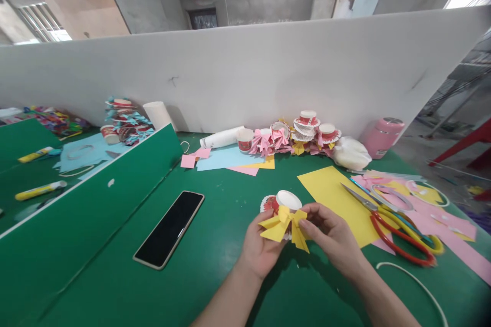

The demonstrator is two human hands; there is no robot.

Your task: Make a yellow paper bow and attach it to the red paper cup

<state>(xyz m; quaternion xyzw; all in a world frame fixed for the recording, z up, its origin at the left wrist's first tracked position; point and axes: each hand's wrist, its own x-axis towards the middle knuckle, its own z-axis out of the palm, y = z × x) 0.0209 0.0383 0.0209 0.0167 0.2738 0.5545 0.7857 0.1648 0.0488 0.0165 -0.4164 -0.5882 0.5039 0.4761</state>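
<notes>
A yellow folded-paper bow (284,222) sits against the side of a small red and white paper cup (288,200) with a frilled paper piece (267,204) at its left. My left hand (261,248) is closed round the cup and bow from the left and below, its fingers partly hidden behind them. On the right, my right hand (330,230) pinches the bow's right loop between thumb and fingers. Both hands are just above the green table (218,265).
A phone (170,229) lies left, beside a green divider (95,214). Red-handled scissors (399,240), yellow paper (326,189) and pink scraps (456,225) lie right. Decorated cups (307,125), a white bag (351,153) and a pink bottle (383,137) line the back.
</notes>
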